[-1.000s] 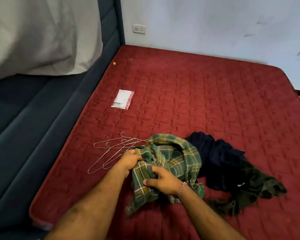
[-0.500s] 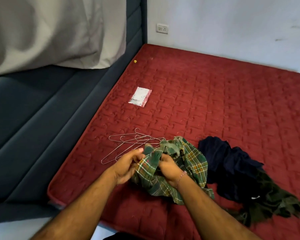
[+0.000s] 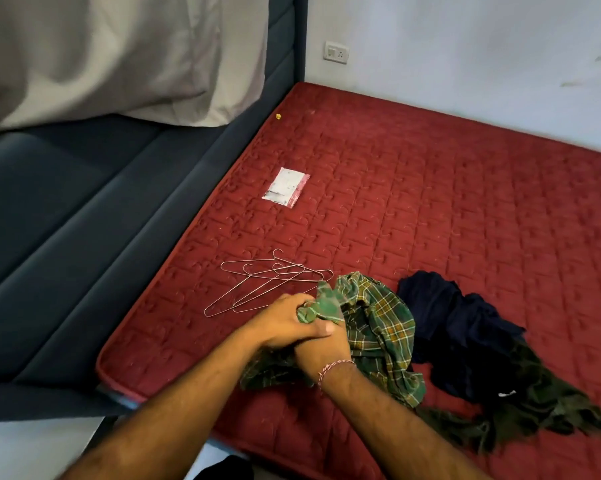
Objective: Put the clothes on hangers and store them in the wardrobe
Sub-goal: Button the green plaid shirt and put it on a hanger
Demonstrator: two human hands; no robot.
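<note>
Hangers (image 3: 268, 284): wire bundle flat on mattress (image 3: 430, 209), at 11 o'clock from hands, just beside; long axis 7-to-1. Left hand (image 3: 285, 323) nearer, gripping plaid shirt (image 3: 372, 323) bunch. Right hand (image 3: 321, 353) touching beneath, also gripping shirt. Judgement: left reaches.

Crumpled green plaid shirt (image 3: 378, 323) beside wire hangers (image 3: 268, 282) and dark clothes (image 3: 465, 334)

shirt (image 3: 378, 317): green plaid, yellow and white lines | mattress (image 3: 430, 209): dark red, quilted | garment (image 3: 458, 327) right: navy | far-right cloth (image 3: 541, 403): olive | hangers (image 3: 268, 282): silver wire | headboard (image 3: 67, 220): dark blue | wall (image 3: 465, 46): white
</note>
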